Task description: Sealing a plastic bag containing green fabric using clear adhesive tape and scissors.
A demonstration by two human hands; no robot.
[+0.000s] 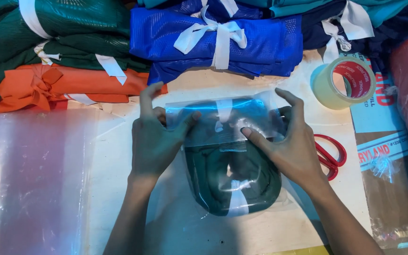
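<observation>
1. Folding down the open end of a clear plastic bag [223, 123], both hands work at the middle of the pale counter [119, 156].
2. Inside the bag lies a folded dark green garment [234, 179] tied with a white strip; it sits near the person, between the two forearms.
3. The left hand [153, 141] grips the bag's left edge: its thumb and fingers [146, 97] pinch the plastic flap, thumb on top.
4. The right hand [291, 144] holds the right edge, with its thumb [256, 138] pressed onto the flap and its fingers curled round the far corner, pinching the plastic.
5. Red-handled scissors [330, 153] lie on the counter just right of the right hand, partly hidden by it.
6. A roll of clear packing tape [343, 82] stands on edge at the far right, on a plastic-wrapped cardboard pack [383, 160].
7. Along the far edge lie tied bundles of folded garments: a dark green bundle [57, 33] at far left over an orange bundle [67, 87], a blue bundle [242, 42] in the middle, and navy and teal ones beyond to the right.
8. A stack of empty clear plastic bags [29, 184] lies flat at the near left, well apart from the hands.
</observation>
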